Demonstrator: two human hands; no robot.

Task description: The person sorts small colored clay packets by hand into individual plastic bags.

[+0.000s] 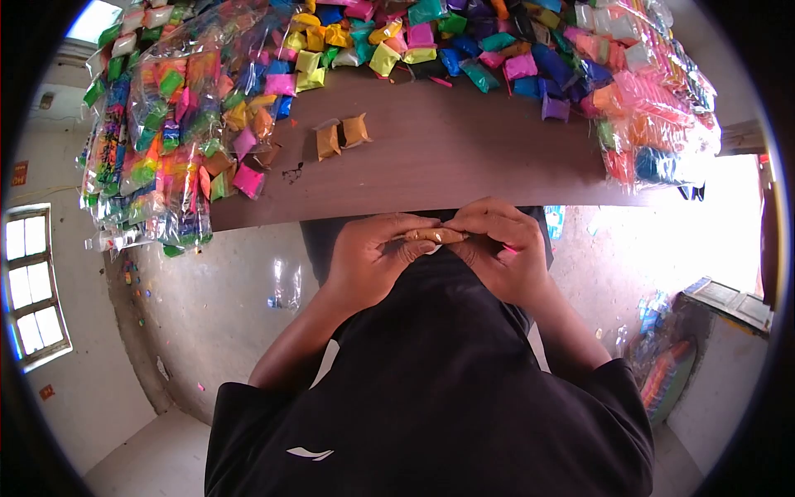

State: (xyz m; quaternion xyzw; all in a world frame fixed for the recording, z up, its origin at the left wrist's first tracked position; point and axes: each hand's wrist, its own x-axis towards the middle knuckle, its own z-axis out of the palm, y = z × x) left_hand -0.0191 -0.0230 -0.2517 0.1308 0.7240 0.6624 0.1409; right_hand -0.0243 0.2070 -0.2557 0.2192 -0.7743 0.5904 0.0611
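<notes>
In front of my black shirt, just off the table's near edge, my left hand [378,250] and my right hand [501,248] meet with fingertips pinched. Between them is a small, tan-brown packet [436,236], stretched sideways with a shiny spot on its surface. Each hand grips one end of it; the fingers partly cover both ends. A bit of pink shows by my right palm. Two similar brown packets [328,141] lie side by side on the brown table [397,178], beyond my hands.
Many small coloured packets [385,60] are heaped along the table's far side. Clear bags of coloured packets [178,124] are piled at the left edge, and more bags [650,108] at the right. Plastic wrappers [286,286] lie on the floor. A window [35,286] is at left.
</notes>
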